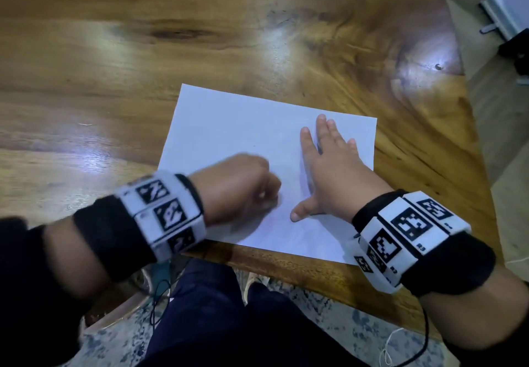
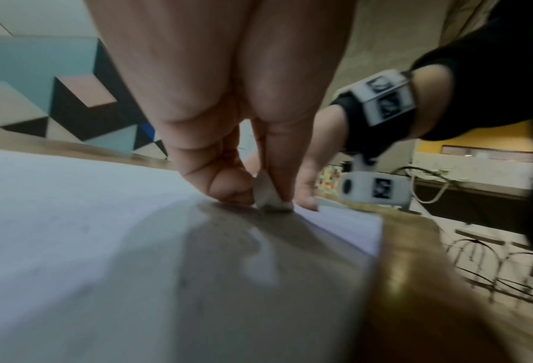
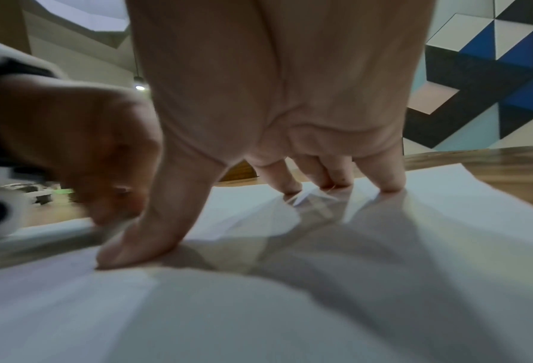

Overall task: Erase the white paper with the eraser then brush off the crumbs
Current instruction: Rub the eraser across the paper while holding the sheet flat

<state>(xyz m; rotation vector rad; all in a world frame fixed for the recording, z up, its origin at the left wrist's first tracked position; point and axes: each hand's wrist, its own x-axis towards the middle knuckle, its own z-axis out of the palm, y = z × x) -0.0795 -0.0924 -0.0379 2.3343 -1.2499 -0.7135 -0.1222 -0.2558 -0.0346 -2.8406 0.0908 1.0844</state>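
A white sheet of paper (image 1: 243,126) lies on the wooden table near its front edge. My left hand (image 1: 243,186) is curled into a fist over the paper's lower middle and is blurred. In the left wrist view its fingers pinch a small white eraser (image 2: 266,196), whose tip touches the paper (image 2: 73,233). My right hand (image 1: 329,166) lies flat on the right part of the sheet, fingers spread and straight. In the right wrist view its fingertips (image 3: 389,184) and thumb (image 3: 135,250) press the paper (image 3: 290,307) down, and the left hand (image 3: 82,152) is beside the thumb.
The wooden table (image 1: 143,60) stretches far and left of the paper. Its front edge (image 1: 286,269) runs just below the sheet, and its right edge is close to the paper's right side. A white appliance (image 1: 503,14) stands on the floor at the far right.
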